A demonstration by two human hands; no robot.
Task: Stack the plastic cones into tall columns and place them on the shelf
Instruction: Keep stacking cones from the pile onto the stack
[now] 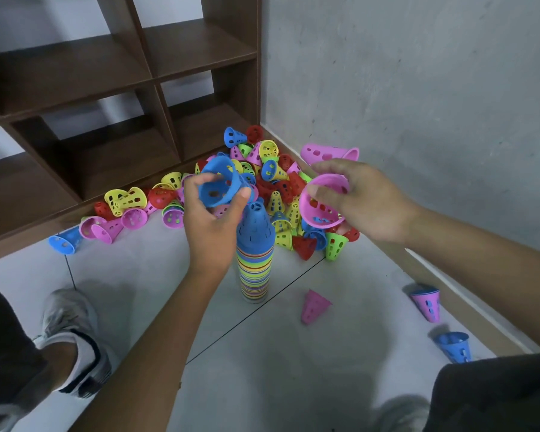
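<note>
A tall column of stacked cones [255, 269] stands on the floor, striped in many colours with a blue cone on top. Just above and left of its tip, my left hand [211, 226] grips a blue cone [220, 185], its wide mouth facing me. To the right, my right hand [360, 198] holds a pink cone [323, 202], mouth tilted toward me, with a second pink cone [328, 152] behind my fingers. A heap of loose cones [275, 176] in red, yellow, green, blue and pink lies behind the column in the corner.
A dark brown shelf unit [156, 79] with open compartments stands at the back left against a grey wall [418, 88]. Stray cones lie on the floor: pink [314, 307], pink [427, 302], blue [454, 346], blue [66, 240]. My shoe [72, 335] is at the lower left.
</note>
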